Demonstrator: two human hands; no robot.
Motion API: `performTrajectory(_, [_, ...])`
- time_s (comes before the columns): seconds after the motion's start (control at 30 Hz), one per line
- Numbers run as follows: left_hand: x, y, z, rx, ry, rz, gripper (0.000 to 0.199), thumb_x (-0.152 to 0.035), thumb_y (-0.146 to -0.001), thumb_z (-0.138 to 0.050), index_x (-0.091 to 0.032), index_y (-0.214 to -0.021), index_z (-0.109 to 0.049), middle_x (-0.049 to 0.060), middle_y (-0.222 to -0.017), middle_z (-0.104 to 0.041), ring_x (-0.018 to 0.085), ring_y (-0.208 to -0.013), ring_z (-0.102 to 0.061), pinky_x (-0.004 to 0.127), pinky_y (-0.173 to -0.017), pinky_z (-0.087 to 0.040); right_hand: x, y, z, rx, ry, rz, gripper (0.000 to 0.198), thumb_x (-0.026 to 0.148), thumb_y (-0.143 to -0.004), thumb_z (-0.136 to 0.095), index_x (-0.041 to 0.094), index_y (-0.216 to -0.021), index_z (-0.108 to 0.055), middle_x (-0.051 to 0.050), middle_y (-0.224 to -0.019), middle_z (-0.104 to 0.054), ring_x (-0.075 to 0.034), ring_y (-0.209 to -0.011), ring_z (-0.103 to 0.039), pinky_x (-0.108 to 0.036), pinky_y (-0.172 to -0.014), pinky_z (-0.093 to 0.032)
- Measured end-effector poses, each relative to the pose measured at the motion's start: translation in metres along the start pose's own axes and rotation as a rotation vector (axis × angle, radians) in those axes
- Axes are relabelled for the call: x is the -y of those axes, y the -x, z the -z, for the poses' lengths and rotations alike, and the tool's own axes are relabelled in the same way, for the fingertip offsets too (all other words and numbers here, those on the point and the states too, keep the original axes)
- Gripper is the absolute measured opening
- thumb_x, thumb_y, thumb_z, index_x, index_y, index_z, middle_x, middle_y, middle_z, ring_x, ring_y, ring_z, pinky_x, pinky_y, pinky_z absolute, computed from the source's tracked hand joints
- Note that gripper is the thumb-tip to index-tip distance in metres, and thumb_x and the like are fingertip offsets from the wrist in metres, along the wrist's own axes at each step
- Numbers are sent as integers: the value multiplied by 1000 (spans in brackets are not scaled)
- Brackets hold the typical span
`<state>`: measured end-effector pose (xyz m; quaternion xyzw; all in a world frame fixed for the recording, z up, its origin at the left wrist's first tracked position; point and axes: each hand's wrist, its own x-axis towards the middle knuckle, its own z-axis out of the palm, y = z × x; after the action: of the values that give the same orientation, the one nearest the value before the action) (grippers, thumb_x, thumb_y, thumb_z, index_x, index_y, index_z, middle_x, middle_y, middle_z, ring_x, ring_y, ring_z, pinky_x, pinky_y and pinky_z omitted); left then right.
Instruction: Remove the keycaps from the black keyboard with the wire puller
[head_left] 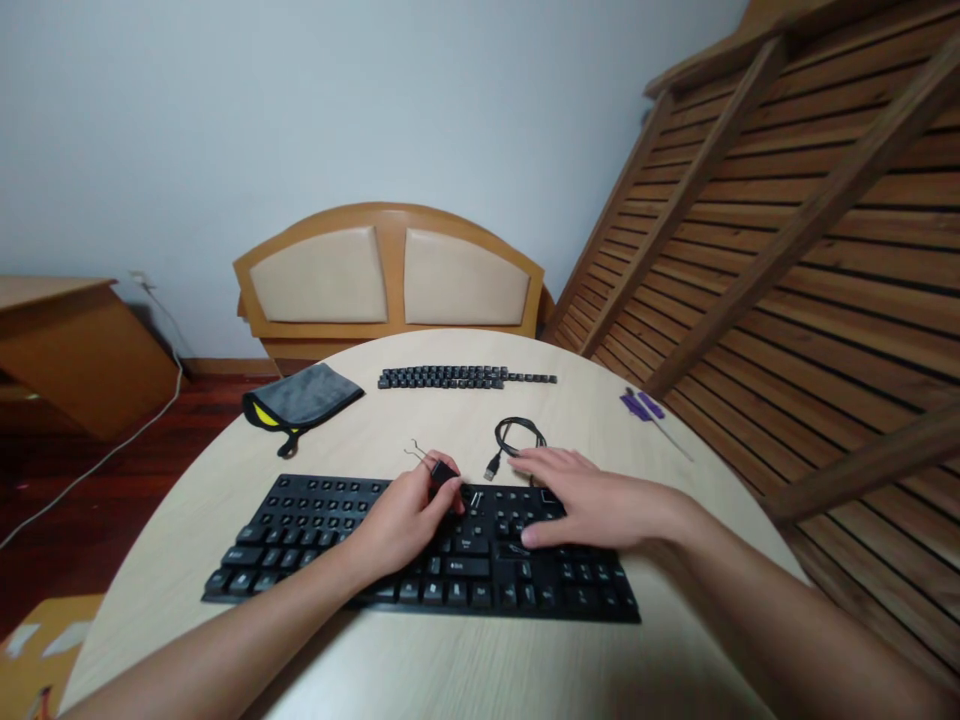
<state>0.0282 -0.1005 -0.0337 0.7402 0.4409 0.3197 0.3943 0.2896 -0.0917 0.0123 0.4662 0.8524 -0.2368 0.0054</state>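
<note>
A black keyboard [244, 556] lies across the near part of the round table. Its upper rows on the left show bare switch spots, while caps remain on the lower rows and parts of the right side. My left hand [401, 515] is closed around the black handle of a wire keycap puller [443, 472], whose two hooked wires point up and left, away from the keys. Over the right part of the keyboard rests my right hand [574, 497], thumb and fingers apart, holding nothing. Just beyond it sits a coiled black USB cable [492, 466].
Loose black keycaps [442, 378] stand in rows near the table's [600, 440] far edge. A grey cloth [311, 393] with yellow lining lies back left. Purple-handled tools [636, 405] lie at the right edge. A slatted wooden panel [750, 250] leans close on the right.
</note>
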Motion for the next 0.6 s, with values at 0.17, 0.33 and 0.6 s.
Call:
performTrajectory(0.17, [-12, 6, 2, 7, -144, -19, 17, -31, -98, -39, -19, -99, -50, 1, -77, -65, 19, -74, -63, 33, -74, -46, 13, 19, -29, 92, -61, -2, 115, 76, -66, -64, 22, -155, -15, -13, -161, -14, -41, -146, -7, -60, -116, -4])
performTrajectory(0.33, [-22, 15, -3, -44, -344, -63, 17, -29, -96, -38, -19, -101, -51, 4, -87, -66, 20, -72, -63, 33, -69, -45, 22, 12, -49, -59, -86, 97, 103, 74, -68, -65, 27, -152, -27, -10, -160, -20, -38, -146, -11, -58, -116, -11])
performTrajectory(0.6, [-15, 14, -6, -13, -413, -66, 14, -25, -93, -40, -19, -102, -50, 3, -79, -64, 20, -67, -63, 30, -64, -42, 35, 7, -67, -327, -47, 143, 50, 51, -89, -57, 28, -133, -56, -6, -148, -45, -28, -137, -36, -51, -114, -24])
